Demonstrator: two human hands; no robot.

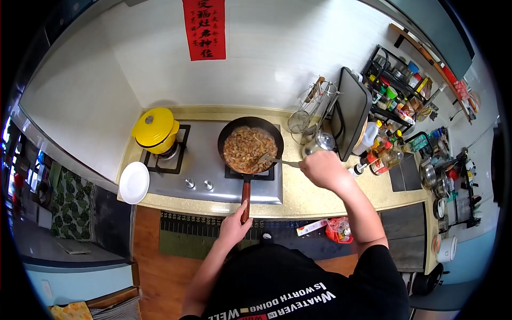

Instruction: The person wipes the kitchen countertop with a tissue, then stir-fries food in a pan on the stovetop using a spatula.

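A dark frying pan (224, 129) sits on the right burner of the steel stove (205, 154), filled with chopped brown, saucy food (248, 145). My left hand (233, 228) is wrapped around the lower end of the pan's wooden handle (246, 192). From the right, my right hand (326, 169) grips a spatula (284, 161), whose head rests in the food at the pan's right side. The fingers of that hand are partly hidden by its back.
A yellow lidded pot (154, 130) stands on the left burner, with a white plate (134, 183) at the counter's left corner. Right of the pan are a glass jar (321, 143), a utensil holder (314, 109), an upright dark board (352, 112) and several sauce bottles (386, 157).
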